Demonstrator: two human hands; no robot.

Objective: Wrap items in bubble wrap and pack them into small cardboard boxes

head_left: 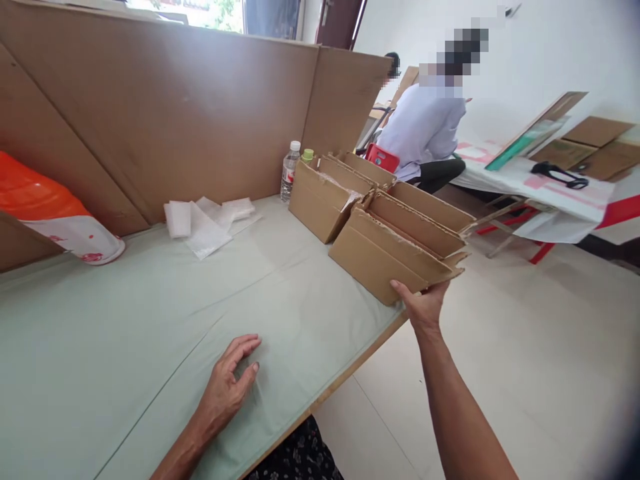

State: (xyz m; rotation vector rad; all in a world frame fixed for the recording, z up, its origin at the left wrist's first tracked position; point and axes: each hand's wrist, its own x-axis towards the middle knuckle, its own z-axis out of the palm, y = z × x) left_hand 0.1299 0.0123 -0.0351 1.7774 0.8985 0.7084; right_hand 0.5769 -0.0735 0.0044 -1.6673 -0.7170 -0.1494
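Note:
My right hand [423,303] grips the near corner of an open brown cardboard box [395,257] that sits at the table's right edge, thumb on its front face. A second open cardboard box [320,200] stands just behind it. My left hand [230,387] rests palm down on the pale green tablecloth [125,333], fingers spread and slightly curled, holding nothing.
White foam sheets [205,223] lie near the cardboard partition [165,113]. A water bottle [289,170] stands behind the boxes. An orange and white bag [55,217] lies at the left. A seated person [425,127] works at another table [550,193] to the right.

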